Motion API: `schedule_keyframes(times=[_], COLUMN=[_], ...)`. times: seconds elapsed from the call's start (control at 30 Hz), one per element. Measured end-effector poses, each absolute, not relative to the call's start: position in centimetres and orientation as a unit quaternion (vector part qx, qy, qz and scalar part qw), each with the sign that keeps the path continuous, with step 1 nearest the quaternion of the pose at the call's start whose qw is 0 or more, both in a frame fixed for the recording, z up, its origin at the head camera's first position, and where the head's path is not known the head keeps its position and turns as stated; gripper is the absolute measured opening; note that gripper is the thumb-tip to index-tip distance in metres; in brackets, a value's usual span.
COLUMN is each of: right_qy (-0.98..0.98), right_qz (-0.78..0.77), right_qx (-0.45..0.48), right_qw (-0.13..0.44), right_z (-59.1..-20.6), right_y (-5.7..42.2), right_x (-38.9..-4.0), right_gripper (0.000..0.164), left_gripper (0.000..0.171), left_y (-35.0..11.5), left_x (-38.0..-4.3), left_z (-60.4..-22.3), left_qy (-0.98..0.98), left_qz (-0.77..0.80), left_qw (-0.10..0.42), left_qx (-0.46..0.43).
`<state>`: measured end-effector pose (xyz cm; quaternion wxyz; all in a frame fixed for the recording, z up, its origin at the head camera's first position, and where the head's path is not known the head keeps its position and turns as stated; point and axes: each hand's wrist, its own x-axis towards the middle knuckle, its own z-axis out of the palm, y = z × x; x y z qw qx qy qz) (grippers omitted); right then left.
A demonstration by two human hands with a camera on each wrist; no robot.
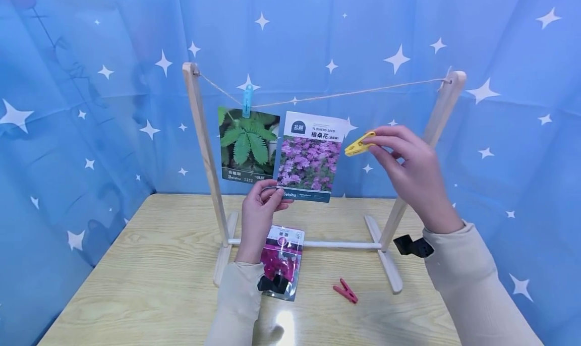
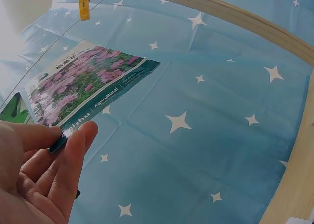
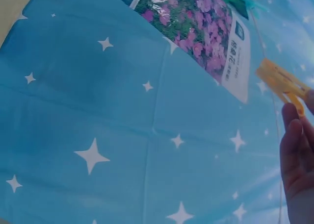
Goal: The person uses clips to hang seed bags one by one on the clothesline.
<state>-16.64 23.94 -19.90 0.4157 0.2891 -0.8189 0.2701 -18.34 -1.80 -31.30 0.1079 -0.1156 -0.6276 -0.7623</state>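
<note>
My left hand (image 1: 260, 215) pinches the lower left corner of a flower seed packet (image 1: 310, 157), printed with pink-purple blooms, and holds it upright just below the string (image 1: 345, 93). Between thumb and fingers, my right hand (image 1: 410, 172) pinches a yellow clothespin (image 1: 359, 144) to the right of that packet. In the right wrist view the yellow clothespin (image 3: 282, 79) points toward the packet's white top end. To the left, a green-leaf seed packet (image 1: 248, 144) hangs from the string under a blue clothespin (image 1: 247, 101); the held packet stands close beside its right edge.
A wooden frame with a left post (image 1: 206, 154) and right post (image 1: 438, 119) carries the string. Its white crossbar (image 1: 340, 245) runs low over the table (image 1: 150, 275). A magenta seed packet (image 1: 290, 257) lies partly behind my left wrist, and a red clothespin (image 1: 346, 291) lies right of it.
</note>
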Motion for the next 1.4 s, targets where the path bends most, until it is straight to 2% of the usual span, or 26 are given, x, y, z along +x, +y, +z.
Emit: schedule_keyframes(times=[0.53, 1.07, 1.4], right_qy=[-0.811, -0.841, -0.862], right_qz=[0.247, 0.202, 0.171], right_qx=[0.306, 0.297, 0.28], right_qw=[0.433, 0.405, 0.385], right_z=[-15.3, -10.9, -9.6], right_y=[21.7, 20.7, 20.4], right_x=[-18.4, -19.4, -20.1], right_gripper=[0.016, 0.016, 0.018], left_gripper=[0.023, 0.024, 0.024], left_y=[-1.8, -1.2, -1.2], left_x=[-18.0, -18.2, -18.2], left_z=[-30.7, -30.9, -31.1], left_qy=[-0.602, -0.596, -0.597], left_qz=[-0.779, -0.784, -0.785], left_qw=[0.115, 0.106, 0.107], left_qx=[-0.136, -0.14, -0.127])
